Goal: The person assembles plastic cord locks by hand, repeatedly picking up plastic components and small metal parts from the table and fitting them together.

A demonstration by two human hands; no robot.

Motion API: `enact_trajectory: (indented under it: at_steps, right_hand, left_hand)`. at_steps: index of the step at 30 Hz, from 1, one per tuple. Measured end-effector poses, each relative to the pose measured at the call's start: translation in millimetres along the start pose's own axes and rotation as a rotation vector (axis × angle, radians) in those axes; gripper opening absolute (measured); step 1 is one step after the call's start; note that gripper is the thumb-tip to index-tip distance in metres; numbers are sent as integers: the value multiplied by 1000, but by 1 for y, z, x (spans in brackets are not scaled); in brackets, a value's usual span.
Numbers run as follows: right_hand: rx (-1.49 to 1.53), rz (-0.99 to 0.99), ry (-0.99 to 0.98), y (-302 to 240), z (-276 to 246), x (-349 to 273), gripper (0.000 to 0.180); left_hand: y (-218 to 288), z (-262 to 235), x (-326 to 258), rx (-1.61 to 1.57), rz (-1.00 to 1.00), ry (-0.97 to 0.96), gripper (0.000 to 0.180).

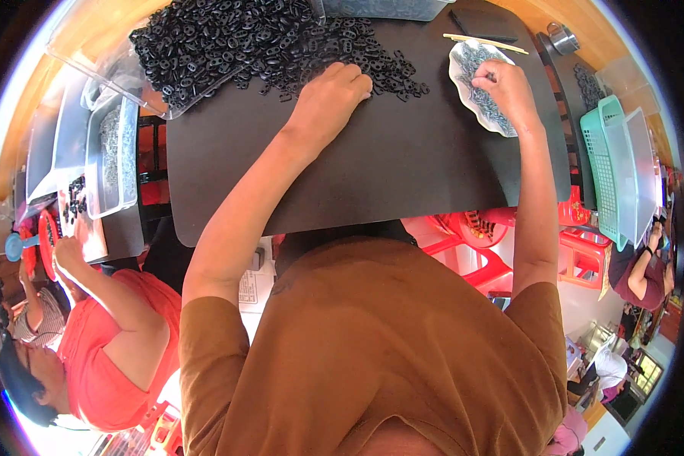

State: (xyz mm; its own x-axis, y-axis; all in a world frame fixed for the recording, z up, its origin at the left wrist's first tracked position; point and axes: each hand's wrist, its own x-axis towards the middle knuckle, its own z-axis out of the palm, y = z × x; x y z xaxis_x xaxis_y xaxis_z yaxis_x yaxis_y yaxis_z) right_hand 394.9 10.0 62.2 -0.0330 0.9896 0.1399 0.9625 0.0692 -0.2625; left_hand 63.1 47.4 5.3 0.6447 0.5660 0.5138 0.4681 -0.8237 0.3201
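My left hand (331,100) rests at the near edge of a big heap of small black oval pieces with holes (213,49). Its fingers are curled down among the loose pieces, and the fingertips are hidden from above. At the right, my right hand (511,95) reaches into a white scalloped dish (457,74) full of small grey metal-looking parts (473,55). Thumb and forefinger come together in a pinch there; whatever lies between them is too small to name.
A pair of light chopsticks (485,43) lies across the dish's far end. Clear bins (114,156) stand to the left, beside a person in red (121,342). Right of the dark table (342,175) are a green basket (602,167) and red stools (585,254).
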Motion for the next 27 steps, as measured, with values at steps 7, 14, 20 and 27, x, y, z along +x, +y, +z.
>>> enact_trajectory:
  at_steps: [7, 14, 20, 27]
  right_hand:
    - [110, -13, 65, 10, -3, -3, 6]
    - [721, 58, 40, -44, 4, 0, 4]
    - [1065, -101, -171, -111, 51, 12, 7]
    - [1199, -95, -197, -143, 76, 15, 7]
  left_hand:
    - [0, -1, 4, -99, 2, 67, 7]
    - [5, -15, 1, -964, -591, -35, 8]
    - [-7, -9, -12, -1325, -703, 46, 11]
    - [-13, -9, -17, -1347, -652, 65, 15]
